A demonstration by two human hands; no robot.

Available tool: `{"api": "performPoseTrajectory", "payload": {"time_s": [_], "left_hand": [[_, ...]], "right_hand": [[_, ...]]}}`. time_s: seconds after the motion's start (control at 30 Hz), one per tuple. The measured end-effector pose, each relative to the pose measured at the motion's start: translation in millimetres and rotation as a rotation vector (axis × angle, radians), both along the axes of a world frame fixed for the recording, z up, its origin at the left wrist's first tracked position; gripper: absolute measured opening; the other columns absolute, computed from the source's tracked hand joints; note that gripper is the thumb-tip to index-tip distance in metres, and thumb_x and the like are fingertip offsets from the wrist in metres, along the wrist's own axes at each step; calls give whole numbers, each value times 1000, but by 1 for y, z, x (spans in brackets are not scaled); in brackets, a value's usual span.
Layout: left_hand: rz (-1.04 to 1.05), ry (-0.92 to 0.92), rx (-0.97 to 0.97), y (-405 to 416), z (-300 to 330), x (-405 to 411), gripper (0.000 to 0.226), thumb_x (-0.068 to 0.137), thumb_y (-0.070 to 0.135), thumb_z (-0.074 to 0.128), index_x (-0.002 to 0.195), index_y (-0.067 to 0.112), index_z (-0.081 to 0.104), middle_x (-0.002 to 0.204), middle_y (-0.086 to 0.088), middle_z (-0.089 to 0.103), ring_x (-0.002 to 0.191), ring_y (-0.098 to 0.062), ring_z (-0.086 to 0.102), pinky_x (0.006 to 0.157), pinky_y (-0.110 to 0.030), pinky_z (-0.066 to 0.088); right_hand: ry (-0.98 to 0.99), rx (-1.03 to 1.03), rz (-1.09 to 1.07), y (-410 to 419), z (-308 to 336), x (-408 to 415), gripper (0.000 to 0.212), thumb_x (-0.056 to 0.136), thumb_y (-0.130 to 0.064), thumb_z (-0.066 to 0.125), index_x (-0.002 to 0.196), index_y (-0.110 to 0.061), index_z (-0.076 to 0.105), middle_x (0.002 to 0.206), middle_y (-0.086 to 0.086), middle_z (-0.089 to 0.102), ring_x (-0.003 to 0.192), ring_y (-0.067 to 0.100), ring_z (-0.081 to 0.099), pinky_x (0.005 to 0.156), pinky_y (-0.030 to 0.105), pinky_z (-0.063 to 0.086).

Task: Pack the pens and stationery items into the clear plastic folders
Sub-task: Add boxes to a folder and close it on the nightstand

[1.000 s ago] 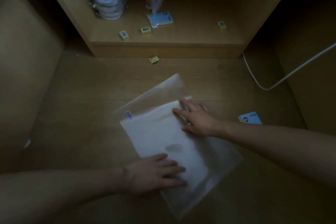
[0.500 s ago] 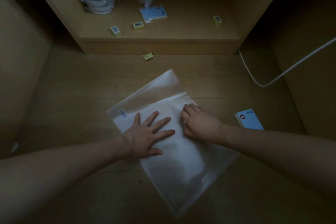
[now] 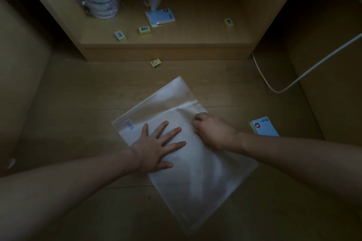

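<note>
Head view, dim light. A clear plastic folder (image 3: pixel 195 162) lies flat on the wooden floor (image 3: pixel 78 103), its long axis running diagonally from upper left to lower right; the end with a small white label (image 3: pixel 128 124) points up-left, and one corner points toward the shelf (image 3: pixel 166 45). The left hand (image 3: pixel 156 146) rests palm-down on the folder's upper-left part, fingers straight and spread. Just beside it, the right hand (image 3: pixel 212 131) sits at the folder's upper right edge with fingers curled onto the plastic, which wrinkles there; whether it pinches the sheet cannot be told. Right of the folder, apart from it, a blue notepad (image 3: pixel 264 126) lies on the floor. Above, a small yellow box (image 3: pixel 155 63) lies on the floor before the shelf. On the shelf, left to right: wrapped stack of grey items (image 3: pixel 101 0), two yellow boxes (image 3: pixel 120 36) (image 3: pixel 145 30), a second blue pad (image 3: pixel 160 17), another yellow box (image 3: pixel 228 22). A white cable (image 3: pixel 293 82) curves at far right.
</note>
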State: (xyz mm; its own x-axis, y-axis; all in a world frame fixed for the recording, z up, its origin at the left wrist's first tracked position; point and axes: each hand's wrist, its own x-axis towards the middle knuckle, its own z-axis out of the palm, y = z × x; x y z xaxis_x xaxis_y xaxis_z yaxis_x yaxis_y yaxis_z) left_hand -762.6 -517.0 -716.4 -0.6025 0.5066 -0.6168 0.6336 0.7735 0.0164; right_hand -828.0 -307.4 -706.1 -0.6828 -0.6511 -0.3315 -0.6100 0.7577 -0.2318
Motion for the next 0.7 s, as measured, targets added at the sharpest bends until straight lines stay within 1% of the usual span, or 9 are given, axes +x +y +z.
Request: {"api": "performPoseTrajectory", "payload": {"time_s": [0.07, 0.13, 0.23, 0.27, 0.37, 0.43, 0.53, 0.63, 0.7], "left_hand": [[2, 4, 1, 1, 1, 0, 71, 91, 67, 22, 145, 44, -18, 154, 4, -31, 142, -34, -23, 108, -67, 10], [2, 5, 1, 1, 2, -1, 71, 92, 67, 23, 146, 44, -15, 155, 4, -29, 143, -34, -22, 108, -66, 11], [4, 15, 15, 0, 2, -1, 71, 91, 67, 25, 147, 43, -11, 156, 4, -27, 143, -33, -20, 107, -66, 13], [6, 18, 20, 0, 2, -1, 71, 91, 67, 26, 148, 43, -10, 156, 4, -26, 143, -33, -20, 107, -66, 13], [13, 21, 28, 1, 4, -3, 72, 91, 67, 29, 149, 42, -6, 157, 4, -22, 144, -33, -17, 108, -64, 15], [18, 24, 40, 4, 9, -5, 72, 90, 65, 35, 149, 41, 1, 159, 3, -16, 144, -33, -11, 108, -60, 19], [7, 55, 79, 7, 18, -9, 65, 91, 60, 41, 146, 39, 15, 158, 0, 0, 142, -34, 5, 108, -49, 26], [-35, 101, 117, 5, 24, -13, 50, 95, 55, 36, 139, 33, 29, 152, -3, 20, 134, -30, 25, 102, -41, 33], [-56, 113, 113, 5, 33, -20, 44, 99, 49, 32, 138, 28, 33, 145, -4, 34, 127, -26, 39, 99, -37, 34]], "right_hand": [[-38, -33, -21, -1, 3, -2, 19, 98, -22, 45, 98, -10, 59, 114, 12, 55, 104, 27, 52, 82, 31, 40], [-107, -77, -115, 1, 9, -5, 12, 96, -19, 47, 87, -13, 53, 106, 14, 59, 97, 30, 56, 76, 32, 40], [-156, -159, -280, 15, 18, -16, 17, 97, -16, 48, 82, -10, 51, 91, 17, 63, 86, 31, 59, 68, 34, 36], [-171, -188, -313, 21, 21, -21, 18, 97, -15, 49, 80, -9, 53, 85, 15, 62, 83, 30, 57, 66, 33, 32], [-227, -261, -418, 40, 28, -32, 31, 96, -17, 54, 67, -20, 44, 66, 0, 49, 70, 22, 48, 59, 31, 27], [-267, -324, -535, 50, 32, -38, 27, 95, -19, 56, 68, -20, 49, 66, 0, 52, 65, 16, 49, 58, 26, 33], [-281, -456, -681, 64, 41, -45, 16, 93, -10, 56, 78, -9, 56, 68, 4, 60, 56, 5, 57, 55, 19, 41], [-336, -516, -751, 73, 47, -45, 4, 94, 1, 50, 92, 0, 53, 74, 14, 60, 58, 20, 59, 43, 11, 42], [-322, -471, -743, 74, 44, -45, 7, 93, 5, 51, 89, -1, 52, 73, 17, 58, 63, 27, 56, 43, 13, 40]]}}
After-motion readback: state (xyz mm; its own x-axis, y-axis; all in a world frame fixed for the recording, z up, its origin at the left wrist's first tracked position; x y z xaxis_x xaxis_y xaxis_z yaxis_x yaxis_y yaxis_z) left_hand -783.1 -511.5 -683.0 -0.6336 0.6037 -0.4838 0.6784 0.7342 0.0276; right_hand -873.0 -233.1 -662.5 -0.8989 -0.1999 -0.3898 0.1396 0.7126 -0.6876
